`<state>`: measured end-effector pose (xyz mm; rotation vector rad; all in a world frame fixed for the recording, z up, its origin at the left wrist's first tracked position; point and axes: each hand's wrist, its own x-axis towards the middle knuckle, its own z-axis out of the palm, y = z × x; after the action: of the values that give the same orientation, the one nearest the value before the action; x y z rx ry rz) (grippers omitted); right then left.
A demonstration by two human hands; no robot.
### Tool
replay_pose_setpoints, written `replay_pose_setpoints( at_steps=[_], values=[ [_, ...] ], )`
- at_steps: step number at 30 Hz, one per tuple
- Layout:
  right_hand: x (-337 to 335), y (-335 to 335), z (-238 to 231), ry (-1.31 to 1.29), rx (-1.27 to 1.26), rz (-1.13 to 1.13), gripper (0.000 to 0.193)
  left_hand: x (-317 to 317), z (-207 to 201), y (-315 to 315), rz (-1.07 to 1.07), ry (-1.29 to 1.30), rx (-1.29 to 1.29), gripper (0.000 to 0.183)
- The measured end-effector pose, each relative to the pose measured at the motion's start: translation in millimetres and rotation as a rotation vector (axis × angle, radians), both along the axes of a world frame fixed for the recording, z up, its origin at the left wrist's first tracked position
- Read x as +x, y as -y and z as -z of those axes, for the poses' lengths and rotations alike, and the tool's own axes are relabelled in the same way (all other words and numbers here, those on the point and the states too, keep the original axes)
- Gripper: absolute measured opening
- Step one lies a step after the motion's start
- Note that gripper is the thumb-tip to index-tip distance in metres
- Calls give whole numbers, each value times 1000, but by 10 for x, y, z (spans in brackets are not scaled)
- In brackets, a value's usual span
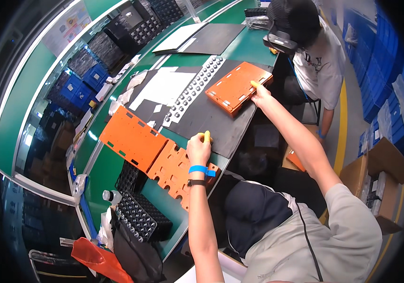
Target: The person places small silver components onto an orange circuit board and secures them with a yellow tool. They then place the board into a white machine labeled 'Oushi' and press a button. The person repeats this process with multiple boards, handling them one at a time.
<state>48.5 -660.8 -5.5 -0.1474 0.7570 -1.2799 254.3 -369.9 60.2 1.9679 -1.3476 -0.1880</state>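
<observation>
My right hand [261,95] grips the near edge of an orange plastic panel [239,85] with slots along its edges, thumb on top and the other fingers hidden. The panel lies over the black mat [211,123], and there seems to be more orange plastic under it. My left hand [199,148] is curled closed above the mat's near edge, and I cannot make out what it holds, if anything. Yellow covers show on fingertips of both hands. Beside the left hand lie a flat orange panel [133,137] and an orange piece with cut-outs [172,169].
A white strip with rows of dark round parts [193,89] crosses the mat, beside white sheets [164,88]. Black trays [140,214] stand at the table's near left. Another person [322,61] sits at the far right. Cardboard boxes [376,174] and blue bins [381,61] line the right.
</observation>
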Motion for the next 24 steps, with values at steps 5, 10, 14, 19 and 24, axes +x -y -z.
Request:
replay_pose_setpoints(
  at_steps=[5,10,14,19,24],
  values=[
    [238,-202,-165,6,33,49,48,81,-19,-114,-34,16,1,30],
    [-61,172,79,-153,25,86,55,-88,-21,-8,27,-42,-17,29],
    [-70,101,9,-248,19,-11,60,-36,-8,-15,5,-36,-7,30],
    [-75,-232,-304,-197,3,-118,44,-11,-51,-88,4,-76,-20,31],
    [-176,-363,-395,-182,-56,-167,38,-67,-107,-78,-36,-123,36,28]
  ],
)
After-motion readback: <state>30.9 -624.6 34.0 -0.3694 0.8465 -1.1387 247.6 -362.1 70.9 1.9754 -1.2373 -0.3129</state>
